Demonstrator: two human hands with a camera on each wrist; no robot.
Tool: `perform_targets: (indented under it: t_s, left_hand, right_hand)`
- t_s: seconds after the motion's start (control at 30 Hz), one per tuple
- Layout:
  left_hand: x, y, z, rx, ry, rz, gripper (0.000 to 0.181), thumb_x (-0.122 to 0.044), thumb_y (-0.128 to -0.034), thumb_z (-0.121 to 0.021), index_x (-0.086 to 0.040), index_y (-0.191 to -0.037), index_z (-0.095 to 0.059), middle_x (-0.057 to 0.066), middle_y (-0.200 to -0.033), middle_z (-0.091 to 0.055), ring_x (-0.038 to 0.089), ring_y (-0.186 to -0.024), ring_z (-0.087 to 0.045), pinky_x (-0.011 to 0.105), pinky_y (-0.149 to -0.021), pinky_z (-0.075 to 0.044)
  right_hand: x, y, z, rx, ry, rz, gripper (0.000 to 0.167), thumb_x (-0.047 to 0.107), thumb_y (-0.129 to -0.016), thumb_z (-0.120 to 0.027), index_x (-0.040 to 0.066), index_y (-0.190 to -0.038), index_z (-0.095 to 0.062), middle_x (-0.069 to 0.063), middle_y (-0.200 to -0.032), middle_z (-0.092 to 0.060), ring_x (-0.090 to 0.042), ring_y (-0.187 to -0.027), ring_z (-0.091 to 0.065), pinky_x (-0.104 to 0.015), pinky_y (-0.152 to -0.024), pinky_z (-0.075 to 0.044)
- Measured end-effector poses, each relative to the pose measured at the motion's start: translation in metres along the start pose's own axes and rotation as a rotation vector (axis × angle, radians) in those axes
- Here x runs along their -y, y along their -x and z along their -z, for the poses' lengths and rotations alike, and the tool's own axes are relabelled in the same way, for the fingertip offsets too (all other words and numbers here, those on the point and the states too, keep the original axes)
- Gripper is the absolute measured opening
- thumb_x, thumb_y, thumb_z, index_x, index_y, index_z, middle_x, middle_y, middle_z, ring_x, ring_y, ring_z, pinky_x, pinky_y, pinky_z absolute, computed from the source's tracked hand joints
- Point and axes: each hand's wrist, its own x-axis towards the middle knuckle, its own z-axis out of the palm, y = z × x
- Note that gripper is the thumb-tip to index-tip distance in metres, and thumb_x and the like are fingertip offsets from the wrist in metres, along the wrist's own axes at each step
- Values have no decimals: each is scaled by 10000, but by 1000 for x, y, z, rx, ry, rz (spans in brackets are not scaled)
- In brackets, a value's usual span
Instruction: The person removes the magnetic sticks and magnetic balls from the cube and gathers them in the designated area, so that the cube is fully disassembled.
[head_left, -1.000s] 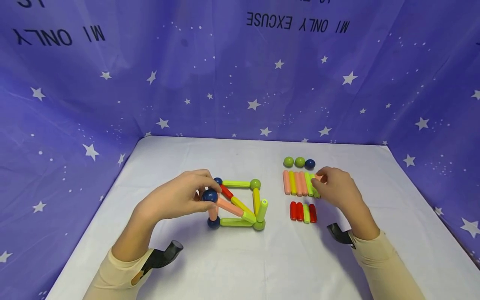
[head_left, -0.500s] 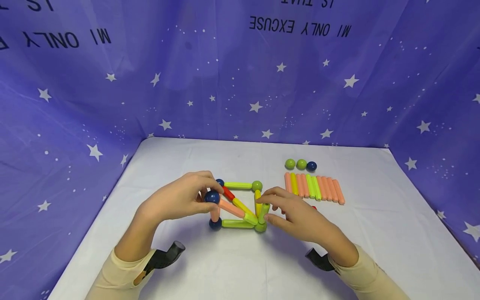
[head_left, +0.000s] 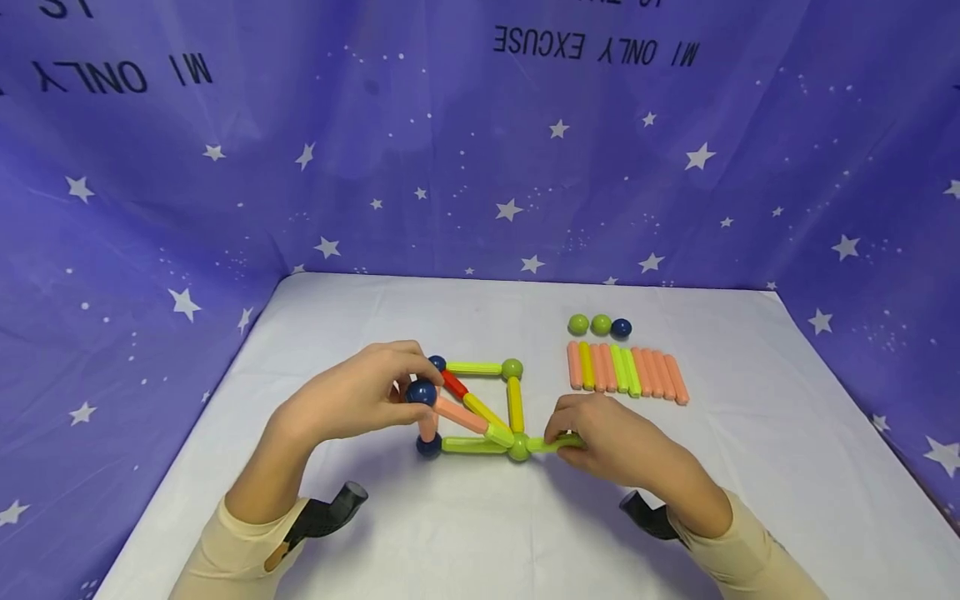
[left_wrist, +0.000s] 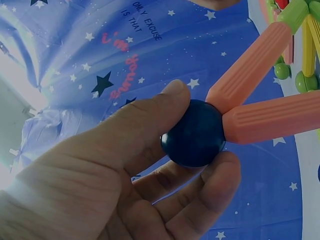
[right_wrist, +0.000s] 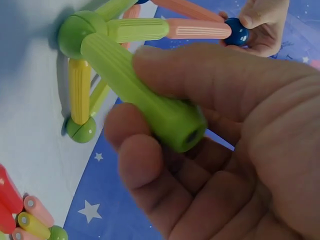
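Gripping at two places in the head view: held a glossy dark-blue ball [head_left: 421,392] in the curled fingers of the left hand [head_left: 354,392], raised above a ball-and-rod frame [head_left: 477,407] on the white-clothed table [head_left: 487,542], and pinched a light-green ribbed plastic rod [head_left: 542,445] in the right hand [head_left: 615,440], with its inner end at a glossy green ball [head_left: 519,448] at the frame's near right corner. Could have knocked a row of slim pink, yellow and green rods [head_left: 631,375], just beyond the right hand, with a forward sweep. Had space for moving in front of the frame and to its left, with the table's far edge well apart.

Saw in the left wrist view the blue ball between thumb and fingertips, with two ribbed salmon-pink rods [left_wrist: 250,66] meeting it. Judged likely to drop this raised corner with any slackening of grip.

Saw in the right wrist view the green rod between thumb and curled fingertips. Could have twisted the frame askew with too much leverage.
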Motion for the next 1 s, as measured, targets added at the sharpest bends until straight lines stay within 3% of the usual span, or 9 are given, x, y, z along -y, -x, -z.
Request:
perform_targets:
  t_s: [0.33, 0.43, 0.53, 0.67, 0.83, 1.0]
  left_hand:
    - [0, 4, -1, -12, -11, 24, 402, -499, -785, -762, -207, -1057, -715, -89, -913, -562, 103, -731, -570, 259, -621, -491]
    - [0, 5, -2, -15, -18, 23, 418, -510, -786, -754, -201, -1064, -715, -91, -914, -559, 100, -731, -567, 257, -622, -490]
    - [0, 5, -2, -15, -26, 17, 375, -464, -804, -762, -202, -1068, -714, -94, -916, -559, 98, -729, -565, 255, -620, -489]
    - [0, 4, -2, -13, -30, 9, 365, -459, -804, -763, -208, -1065, -714, -95, -914, -558, 96, -723, -558, 255, -612, -485]
    - [0, 3, -1, -12, -40, 4, 373, -481, -799, -756, -216, -1058, -713, -95, -908, -554, 92, -712, -547, 255, -602, -478]
    - [-2, 1, 0, -3, -46, 6, 308, -393, -819, -777, -215, -1060, -709, -92, -920, -559, 96, -699, -548, 256, -599, -478]
  right_hand:
    - [-4, 0, -1, 128, 51, -113, 131, 30, -748, -774, 143, -804, -739, 113, -775, -617, -41, -688, -536, -221, -620, -475]
    - [-8, 0, 2, 136, 52, -131, 126, 47, -761, -776, 153, -799, -720, 131, -764, -598, -37, -675, -525, -223, -618, -471]
    - [-15, 2, 8, 97, 33, -143, 138, 61, -773, -783, 164, -819, -704, 143, -775, -600, -33, -692, -537, -237, -635, -484]
    - [-29, 10, 22, -16, 22, -199, 147, 60, -791, -785, 157, -871, -708, 146, -809, -619, -49, -736, -561, -276, -675, -503]
    - [-46, 21, 40, -152, 57, -337, 123, 86, -806, -783, 140, -902, -729, 84, -822, -634, -146, -791, -549, -335, -682, -488]
    - [-60, 30, 50, -206, 1, -461, 96, 126, -842, -756, 124, -933, -729, 4, -823, -640, -196, -720, -527, -334, -585, -460]
